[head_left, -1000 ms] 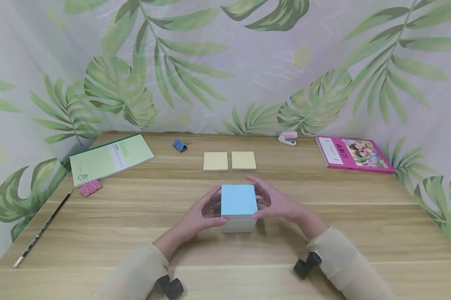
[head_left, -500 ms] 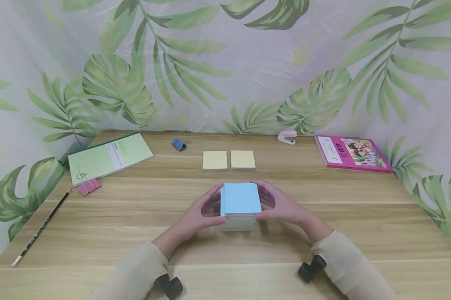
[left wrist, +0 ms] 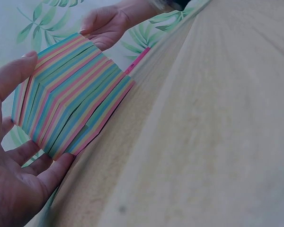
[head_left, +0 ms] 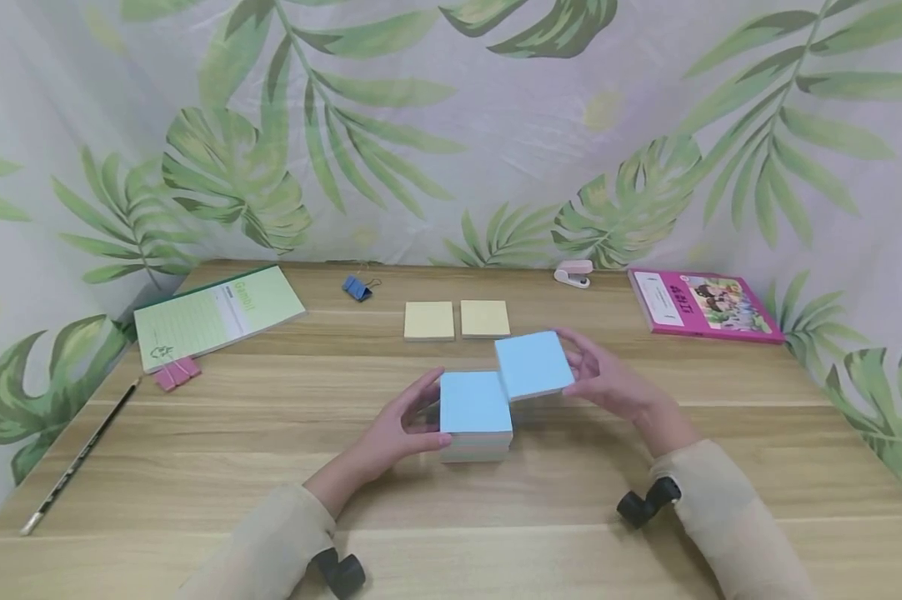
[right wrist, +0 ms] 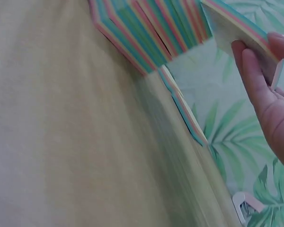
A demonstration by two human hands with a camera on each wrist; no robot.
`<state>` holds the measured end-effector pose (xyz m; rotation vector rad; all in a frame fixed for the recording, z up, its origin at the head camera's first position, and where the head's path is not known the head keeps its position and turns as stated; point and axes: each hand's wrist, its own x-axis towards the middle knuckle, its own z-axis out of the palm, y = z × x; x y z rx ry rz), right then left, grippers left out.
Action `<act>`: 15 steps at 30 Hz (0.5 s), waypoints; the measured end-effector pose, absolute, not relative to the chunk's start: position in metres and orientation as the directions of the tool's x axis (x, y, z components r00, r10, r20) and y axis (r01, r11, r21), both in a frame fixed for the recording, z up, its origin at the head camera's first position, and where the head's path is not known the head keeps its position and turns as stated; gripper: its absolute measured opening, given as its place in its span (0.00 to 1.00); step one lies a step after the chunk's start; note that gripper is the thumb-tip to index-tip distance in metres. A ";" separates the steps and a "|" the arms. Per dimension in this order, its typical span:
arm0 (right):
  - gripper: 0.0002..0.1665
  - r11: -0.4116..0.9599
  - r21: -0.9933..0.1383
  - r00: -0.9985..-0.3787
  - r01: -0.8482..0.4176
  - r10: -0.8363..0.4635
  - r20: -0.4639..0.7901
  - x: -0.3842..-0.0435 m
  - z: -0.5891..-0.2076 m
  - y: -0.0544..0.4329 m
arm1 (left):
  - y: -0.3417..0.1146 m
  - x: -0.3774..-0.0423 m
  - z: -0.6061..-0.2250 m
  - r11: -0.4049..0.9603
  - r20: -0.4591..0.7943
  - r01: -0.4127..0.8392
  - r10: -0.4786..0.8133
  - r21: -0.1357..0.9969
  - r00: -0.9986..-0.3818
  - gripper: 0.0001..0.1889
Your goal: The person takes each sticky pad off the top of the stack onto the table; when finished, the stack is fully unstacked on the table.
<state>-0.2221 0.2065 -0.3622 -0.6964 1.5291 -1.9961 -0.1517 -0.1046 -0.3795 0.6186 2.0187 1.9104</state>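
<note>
A tall stack of sticky note pads (head_left: 475,403) stands mid-table, blue on top, its sides striped pink, yellow and green-blue in the left wrist view. My left hand (head_left: 386,435) holds the stack from the left, thumb at the near corner and fingers along the far side. Up and to the right of it, my right hand (head_left: 622,388) pinches one blue-topped sticky note pad (head_left: 533,365) by its right edge. In the right wrist view this lifted pad (right wrist: 232,33) is tilted, with thumb and fingers on opposite faces. Behind lie two yellow-topped sticky note pads (head_left: 429,321), side by side.
Along the back are a blue binder clip (head_left: 358,288) and a pink-and-white stapler (head_left: 573,274). A pink book (head_left: 709,306) lies at the right. On the left are a green notepad (head_left: 222,315), a pink binder clip (head_left: 178,373) and a pencil (head_left: 79,458).
My right hand has slid the top pad rightward off the stack and lifted it up and away, turning it slightly. My left hand stays on the stack.
</note>
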 end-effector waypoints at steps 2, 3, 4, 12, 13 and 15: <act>0.50 -0.274 -0.953 -0.734 0.131 -0.673 0.092 -0.232 -0.361 0.213 | -0.105 -0.152 -0.380 0.032 0.076 0.106 0.493 0.994 -0.867 0.41; 0.50 -0.286 -0.948 -0.737 0.142 -0.670 0.091 -0.238 -0.361 0.217 | -0.105 -0.152 -0.380 0.036 0.075 0.106 0.493 0.994 -0.867 0.41; 0.50 -0.288 -0.946 -0.743 0.149 -0.663 0.085 -0.244 -0.361 0.221 | -0.105 -0.152 -0.380 0.038 0.073 0.106 0.494 0.994 -0.867 0.41; 0.48 -0.191 -0.954 -0.836 0.230 -0.541 -0.093 -0.292 -0.373 0.238 | -0.104 -0.152 -0.379 0.040 0.064 0.096 0.494 0.995 -0.867 0.41; 0.48 -0.185 -0.950 -0.842 0.253 -0.526 -0.122 -0.297 -0.375 0.238 | -0.104 -0.152 -0.379 0.038 0.065 0.097 0.495 0.995 -0.866 0.41; 0.48 -0.183 -0.938 -0.850 0.293 -0.500 -0.168 -0.306 -0.380 0.237 | -0.105 -0.152 -0.379 0.036 0.069 0.100 0.498 0.994 -0.864 0.41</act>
